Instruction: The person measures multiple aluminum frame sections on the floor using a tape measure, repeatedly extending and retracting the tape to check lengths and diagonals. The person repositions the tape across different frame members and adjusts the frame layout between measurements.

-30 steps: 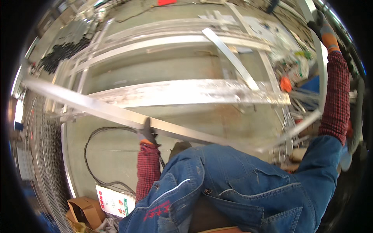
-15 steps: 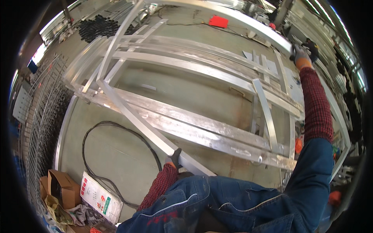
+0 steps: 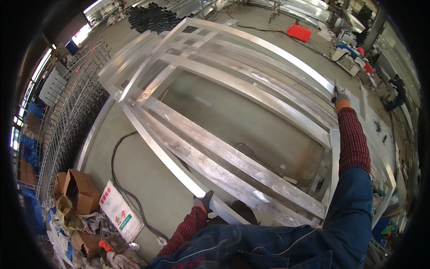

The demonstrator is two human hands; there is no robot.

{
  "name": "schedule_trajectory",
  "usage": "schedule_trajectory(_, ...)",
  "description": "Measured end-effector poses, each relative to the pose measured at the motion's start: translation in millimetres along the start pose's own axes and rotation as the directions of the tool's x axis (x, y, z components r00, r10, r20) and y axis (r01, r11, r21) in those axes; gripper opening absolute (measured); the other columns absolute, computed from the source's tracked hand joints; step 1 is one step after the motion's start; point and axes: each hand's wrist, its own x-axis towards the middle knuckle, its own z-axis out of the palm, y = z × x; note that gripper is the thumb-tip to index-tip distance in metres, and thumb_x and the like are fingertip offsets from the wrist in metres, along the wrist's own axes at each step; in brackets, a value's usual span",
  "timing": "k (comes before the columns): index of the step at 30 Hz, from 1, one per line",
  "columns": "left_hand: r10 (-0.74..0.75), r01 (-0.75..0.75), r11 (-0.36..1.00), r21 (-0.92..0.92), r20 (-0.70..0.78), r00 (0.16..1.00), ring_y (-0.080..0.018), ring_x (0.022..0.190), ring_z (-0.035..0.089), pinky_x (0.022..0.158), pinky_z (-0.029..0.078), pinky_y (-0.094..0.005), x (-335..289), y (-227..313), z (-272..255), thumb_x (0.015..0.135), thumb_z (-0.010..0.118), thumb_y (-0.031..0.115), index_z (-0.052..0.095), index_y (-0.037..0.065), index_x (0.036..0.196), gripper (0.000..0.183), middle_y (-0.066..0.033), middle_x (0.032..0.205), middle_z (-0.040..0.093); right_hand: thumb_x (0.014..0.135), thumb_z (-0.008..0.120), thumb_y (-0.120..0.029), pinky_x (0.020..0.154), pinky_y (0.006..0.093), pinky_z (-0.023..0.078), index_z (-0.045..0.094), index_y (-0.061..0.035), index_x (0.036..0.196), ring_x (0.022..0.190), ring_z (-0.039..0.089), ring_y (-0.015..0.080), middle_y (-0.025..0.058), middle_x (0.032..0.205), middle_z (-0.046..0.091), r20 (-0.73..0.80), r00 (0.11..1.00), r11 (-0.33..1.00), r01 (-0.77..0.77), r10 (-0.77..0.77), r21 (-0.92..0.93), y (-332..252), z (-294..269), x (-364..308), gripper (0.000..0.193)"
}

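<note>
A large rectangular frame of silvery metal bars (image 3: 165, 161) spans the view, tilted across a stand of long metal beams (image 3: 215, 163). My left hand (image 3: 205, 201), in a dark glove, is closed round the frame's near bar, close to my body. Stretched out far to the right, my gloved right hand (image 3: 341, 96) grips the frame's far bar. The left end of the frame hangs over or rests on the stand's left end; which of the two I cannot tell. My right arm hides part of the frame's right side.
Wire-mesh panels (image 3: 71, 105) stand along the left. At lower left are an open cardboard box (image 3: 81, 193), a white printed sack (image 3: 120, 210) and a black cable (image 3: 114, 157). A red case (image 3: 298, 32) and dark stacked tubes (image 3: 154, 18) lie beyond. Another person (image 3: 396, 92) is far right.
The frame's far bar has come down toward the beams, with my right hand lower on it. My left hand keeps its hold on the near bar. The whole view has shifted.
</note>
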Motion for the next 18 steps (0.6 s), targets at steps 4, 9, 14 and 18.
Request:
schedule_trajectory(4,-0.145,0.143,0.989,-0.033,-0.101,0.984,-0.0367,0.086,0.072,0.067,0.063,-0.0511,0,17,19,0.080,0.087,0.037,0.063,-0.002,0.126,0.065,-0.0215,0.108,0.071,0.093,0.067,-0.015,0.099,0.0511,0.052,0.047,-0.0233,0.151,0.120,0.063,0.0440,0.0238,0.129,0.066,0.028,0.996,0.995,0.077,-0.079,0.069,-35,54,38,0.062)
schedule_trajectory(9,-0.206,0.187,0.974,-0.124,-0.162,0.965,-0.0349,0.084,0.073,0.067,0.063,-0.0487,16,12,32,0.078,0.088,0.040,0.067,-0.005,0.118,0.064,-0.0216,0.104,0.073,0.095,0.065,-0.018,0.102,0.0517,0.050,0.046,-0.0287,0.153,0.124,0.063,0.0393,0.0195,0.132,0.067,0.086,0.991,0.995,0.102,-0.103,0.010,-70,118,69,0.061)
schedule_trajectory(14,-0.249,0.239,0.968,-0.071,-0.257,0.934,-0.0326,0.078,0.072,0.066,0.062,-0.0511,37,6,40,0.076,0.088,0.049,0.070,-0.005,0.108,0.065,-0.0184,0.092,0.072,0.092,0.068,-0.022,0.104,0.0517,0.049,0.044,-0.0291,0.154,0.125,0.062,0.0403,0.0178,0.135,0.066,0.248,0.966,0.995,0.059,-0.076,0.075,-83,167,91,0.066)
schedule_trajectory(18,-0.105,0.161,0.959,0.234,-0.232,0.967,-0.0327,0.075,0.071,0.065,0.059,-0.0586,42,10,42,0.074,0.086,0.060,0.071,-0.004,0.103,0.072,-0.0157,0.088,0.072,0.092,0.068,-0.021,0.104,0.0512,0.049,0.045,-0.0282,0.153,0.126,0.062,0.0395,0.0187,0.136,0.065,0.286,0.957,0.995,0.029,-0.054,0.091,-91,194,97,0.065)
